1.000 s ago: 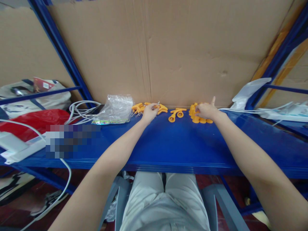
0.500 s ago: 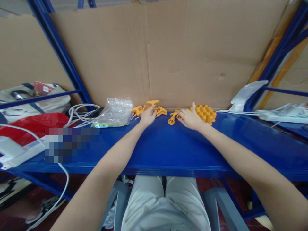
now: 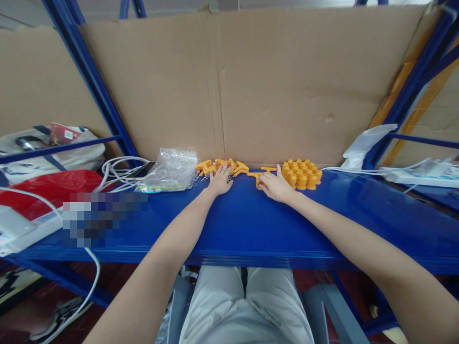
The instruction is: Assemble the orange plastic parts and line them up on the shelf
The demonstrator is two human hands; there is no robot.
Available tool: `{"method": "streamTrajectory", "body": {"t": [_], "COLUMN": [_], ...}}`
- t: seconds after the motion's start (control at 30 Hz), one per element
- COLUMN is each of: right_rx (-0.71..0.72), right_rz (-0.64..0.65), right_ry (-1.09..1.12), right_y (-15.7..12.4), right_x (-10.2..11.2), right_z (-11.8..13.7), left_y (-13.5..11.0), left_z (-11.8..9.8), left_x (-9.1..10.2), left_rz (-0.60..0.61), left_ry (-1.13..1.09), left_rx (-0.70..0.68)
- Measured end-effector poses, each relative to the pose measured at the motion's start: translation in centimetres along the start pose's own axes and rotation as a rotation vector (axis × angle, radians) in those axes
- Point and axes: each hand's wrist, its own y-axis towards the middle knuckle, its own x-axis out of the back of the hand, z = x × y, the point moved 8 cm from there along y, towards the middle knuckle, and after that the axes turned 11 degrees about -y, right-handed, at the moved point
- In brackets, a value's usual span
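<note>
My left hand (image 3: 219,181) lies with its fingers spread over a pile of orange T-shaped handles (image 3: 205,167) with thin metallic parts under them. Partly covered by its fingers, the pile shows no piece clearly gripped. My right hand (image 3: 275,186) has its fingers curled on an orange T-handled piece (image 3: 255,175) with a round, cup-like end; its thumb points up and away. Just behind that hand is another orange T-shaped piece (image 3: 268,168). To the right stands a tight cluster of orange cup-like parts (image 3: 301,173).
A clear plastic bag (image 3: 172,167) lies left of the pile on the blue tabletop (image 3: 244,224). White cables (image 3: 120,169), a red bag (image 3: 53,188) and a power strip (image 3: 32,234) are farther left. A cardboard sheet (image 3: 272,86) stands behind, between blue posts (image 3: 89,71).
My left hand has flattened onto the pile, and the raised T-shaped handle by its fingers is down. My right hand has shifted slightly left and nearer, turning the cup-ended piece.
</note>
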Motion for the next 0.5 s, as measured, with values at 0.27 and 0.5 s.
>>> {"method": "streamTrajectory", "body": {"t": [0.27, 0.5], "right_rx": [-0.029, -0.036], "right_rz": [0.051, -0.033], "right_ry": [0.009, -0.032], "right_y": [-0.1, 0.0], "right_x": [-0.7, 0.0], "right_z": [-0.7, -0.9], "left_y": [-0.6, -1.4], "left_z": [-2.4, -4.8], "left_x": [1.2, 1.7], "left_rz": [-0.128, -0.125], "left_ry": [-0.021, -0.064], "left_rx": [-0.169, -0.32]}}
